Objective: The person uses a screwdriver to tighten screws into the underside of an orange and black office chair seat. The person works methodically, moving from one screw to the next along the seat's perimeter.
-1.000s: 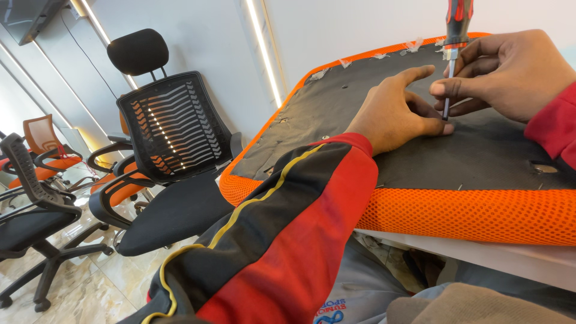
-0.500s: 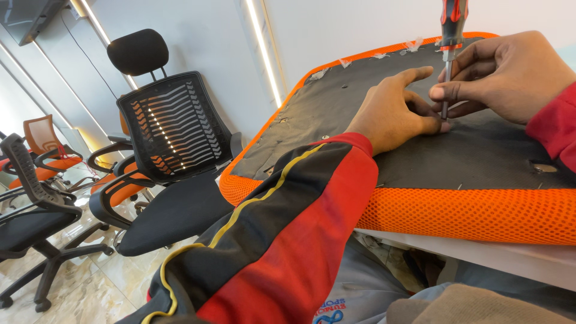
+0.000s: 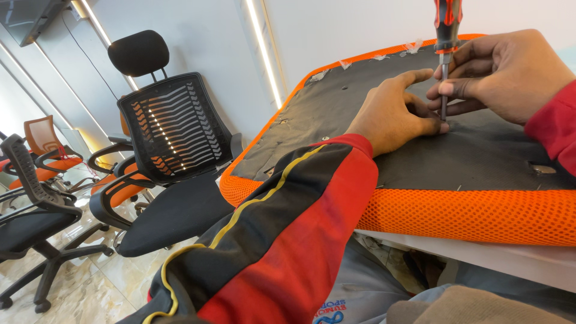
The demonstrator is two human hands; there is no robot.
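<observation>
Office-chair assembly space: black mesh-back swivel chair [image 3: 171,156], orange-seated chairs [image 3: 45,150] behind, tiled floor [image 3: 90,288], upturned orange mesh seat cushion [image 3: 468,210] on bench.

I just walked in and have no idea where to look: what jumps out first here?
The bright orange mesh seat cushion lies upside down at right, its dark underside up. On it, the right hand holds a screwdriver upright, while the left hand steadies its tip. At left stands a black mesh-backed office chair.
</observation>
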